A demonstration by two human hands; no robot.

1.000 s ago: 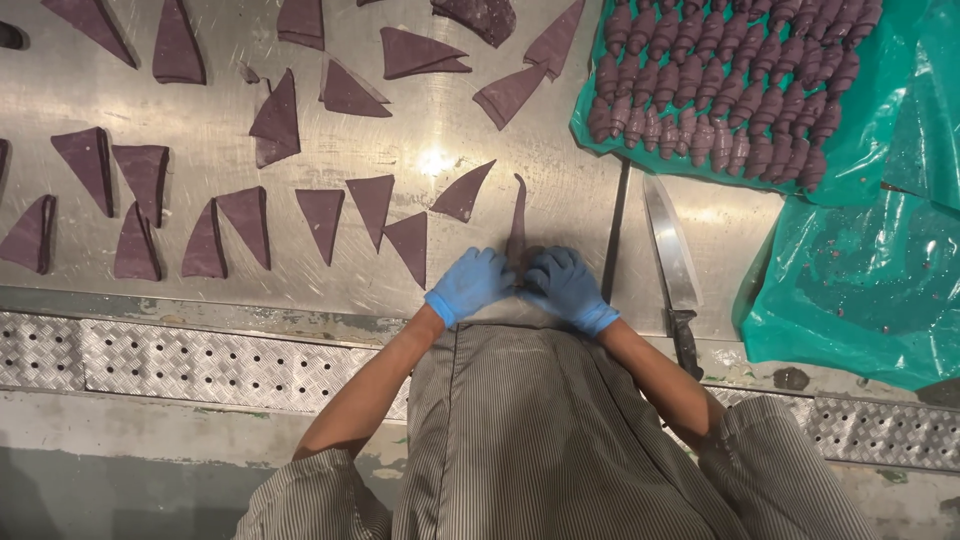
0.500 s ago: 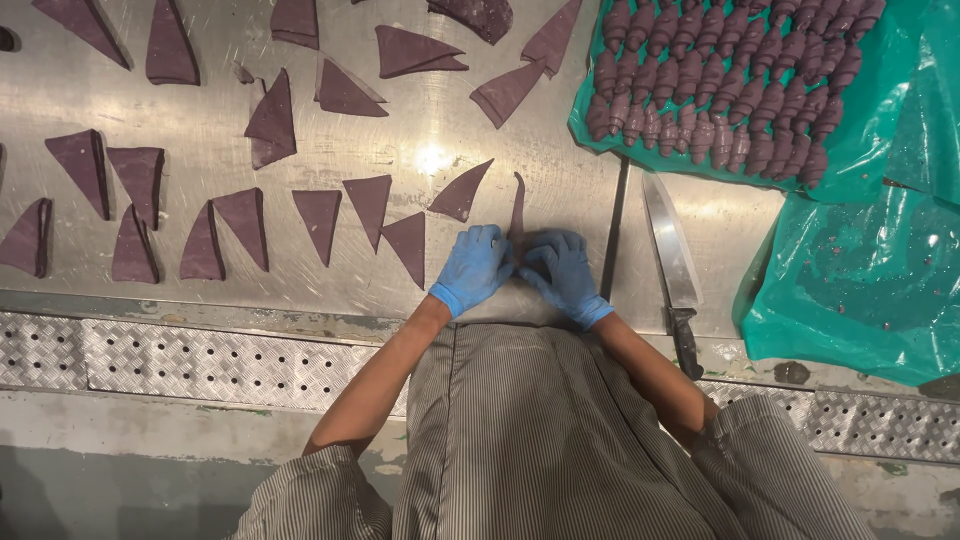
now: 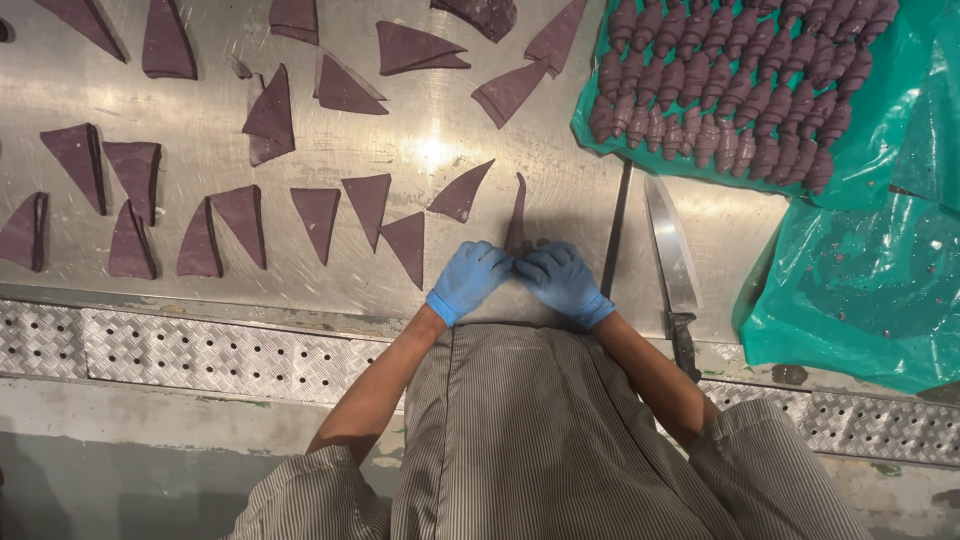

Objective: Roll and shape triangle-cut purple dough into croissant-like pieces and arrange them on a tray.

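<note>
Here both gloved hands, left [image 3: 468, 278] and right [image 3: 562, 280], are pressing together on the wide end of a purple dough triangle [image 3: 516, 215] lying on the worktop [image 3: 440, 150]; rolling evenly, with fingertips light, should be keeping its tip centred.

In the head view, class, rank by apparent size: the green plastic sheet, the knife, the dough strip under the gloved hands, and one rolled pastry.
1. Green plastic sheet
2. Knife
3. Dough strip, partly hidden by the hands
4. One rolled pastry, smallest
</note>
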